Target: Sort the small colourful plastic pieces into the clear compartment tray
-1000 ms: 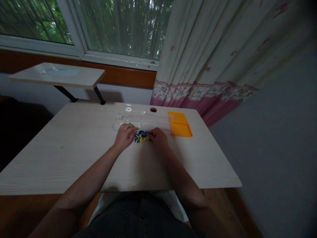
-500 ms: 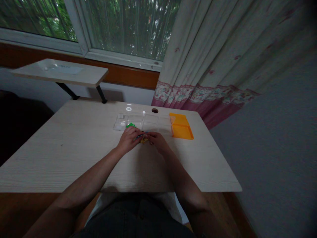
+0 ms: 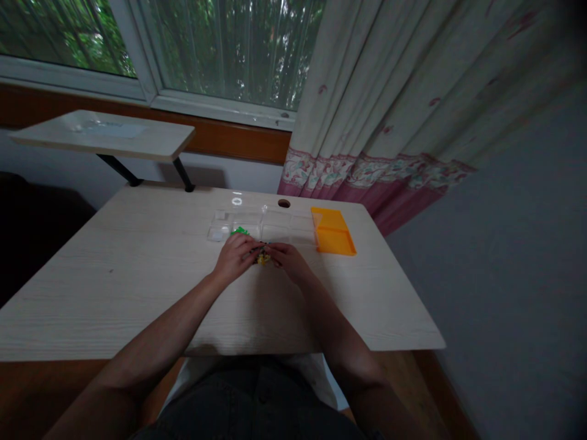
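On the pale wooden table (image 3: 137, 269), my left hand (image 3: 235, 257) and my right hand (image 3: 288, 261) are cupped together around a small heap of coloured pieces (image 3: 263, 259). Only a yellow and dark sliver of the heap shows between the fingertips. Both hands have curled fingers that press in on the heap from either side. Just beyond the hands lies a clear compartmented box (image 3: 261, 225), with green pieces (image 3: 239, 231) in one of its near left compartments.
An orange lid (image 3: 332, 231) lies to the right of the clear box. A round cable hole (image 3: 284, 203) sits at the table's far edge. Behind are a small side table (image 3: 101, 131), a window and a curtain (image 3: 389, 110). A grey wall stands to the right.
My hands have closed in from either side over the heap, which lay spread and mostly visible a second ago. Now it is almost covered. The green pieces in the box have come into view.
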`<state>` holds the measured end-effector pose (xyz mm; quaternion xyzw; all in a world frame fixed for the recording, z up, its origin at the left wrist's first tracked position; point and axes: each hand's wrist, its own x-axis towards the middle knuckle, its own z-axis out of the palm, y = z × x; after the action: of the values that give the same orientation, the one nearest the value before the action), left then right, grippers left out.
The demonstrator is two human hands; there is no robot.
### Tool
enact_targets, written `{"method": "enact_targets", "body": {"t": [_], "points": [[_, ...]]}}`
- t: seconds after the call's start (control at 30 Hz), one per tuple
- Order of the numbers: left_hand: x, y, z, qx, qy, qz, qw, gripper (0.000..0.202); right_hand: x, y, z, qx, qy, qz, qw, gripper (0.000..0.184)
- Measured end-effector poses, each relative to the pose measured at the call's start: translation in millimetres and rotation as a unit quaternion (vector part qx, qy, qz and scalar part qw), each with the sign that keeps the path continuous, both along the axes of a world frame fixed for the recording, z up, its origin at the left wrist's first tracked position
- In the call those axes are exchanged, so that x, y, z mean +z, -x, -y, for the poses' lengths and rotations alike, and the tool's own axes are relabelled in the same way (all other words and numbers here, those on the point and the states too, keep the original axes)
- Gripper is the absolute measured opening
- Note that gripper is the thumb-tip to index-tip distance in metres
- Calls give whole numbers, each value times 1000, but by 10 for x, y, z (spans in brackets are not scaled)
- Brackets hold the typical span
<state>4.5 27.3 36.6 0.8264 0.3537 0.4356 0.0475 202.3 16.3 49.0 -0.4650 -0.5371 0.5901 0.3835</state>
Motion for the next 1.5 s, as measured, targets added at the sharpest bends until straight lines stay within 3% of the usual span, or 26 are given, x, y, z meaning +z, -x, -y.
{"method": "enact_targets", "body": {"t": [0.17, 0.3, 0.37, 0.5, 0.67, 0.97, 1.5], "points": [[11, -7, -3, 3, -9, 0, 1000, 19, -45, 9, -7, -1, -12, 8, 1000, 43], [11, 20, -32, 22, -14, 11, 1000, 16, -37, -51, -59, -35, -69, 97, 992, 36], [8, 59, -65, 47, -10, 14, 999, 15, -20, -139, -97, -86, -133, 180, 971, 31], [-15, 157, -154, 107, 12, 5, 994, 17, 28, -381, -138, -150, -211, 361, 896, 21], [-69, 242, -245, 170, 42, 2, 985, 20, 111, -568, -114, -48, -157, 485, 859, 13], [-154, 295, -307, 204, 64, -5, 977, 21, 97, -555, -96, -16, -113, 547, 830, 20], [-202, 336, -333, 210, 51, -1, 976, 19, -1, -454, -100, -30, -155, 547, 822, 17]]}}
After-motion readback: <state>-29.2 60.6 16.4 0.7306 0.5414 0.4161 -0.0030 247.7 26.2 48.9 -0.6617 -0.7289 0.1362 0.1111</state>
